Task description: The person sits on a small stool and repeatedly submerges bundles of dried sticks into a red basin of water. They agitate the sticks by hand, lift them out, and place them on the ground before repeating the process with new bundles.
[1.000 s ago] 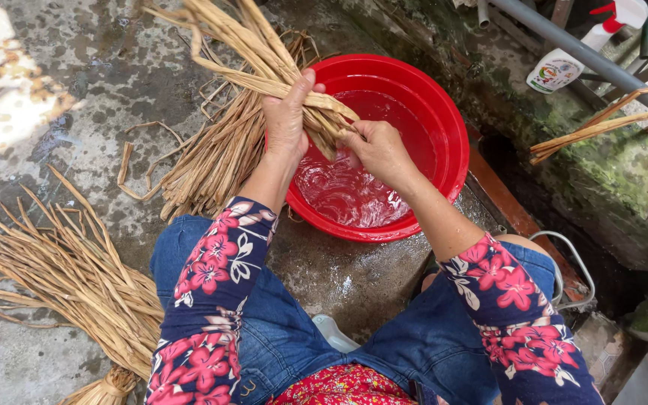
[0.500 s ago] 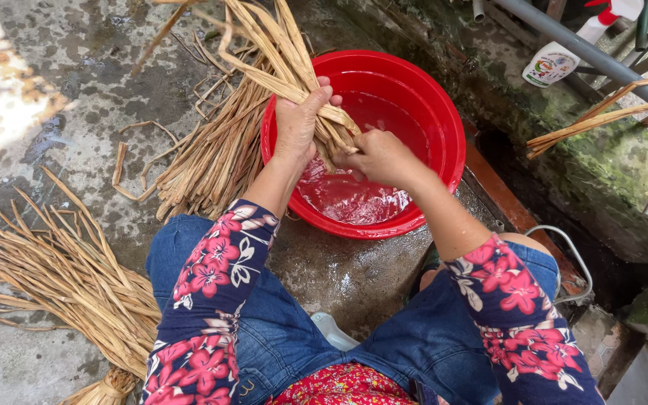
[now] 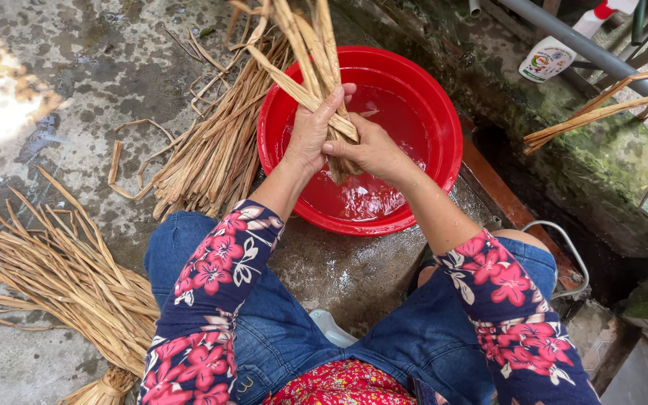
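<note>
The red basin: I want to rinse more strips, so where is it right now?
In the head view the red basin sits on the wet ground ahead of the knees, right of the loose strip pile, under both hands.

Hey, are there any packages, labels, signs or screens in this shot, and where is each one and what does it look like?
White plastic bottle: lying tilted at the top right, beside the grey pipe above the mossy ledge; red cap.
Its label: roundish patch on the bottle's lower body, multicoloured.
No signs or screens.
</note>
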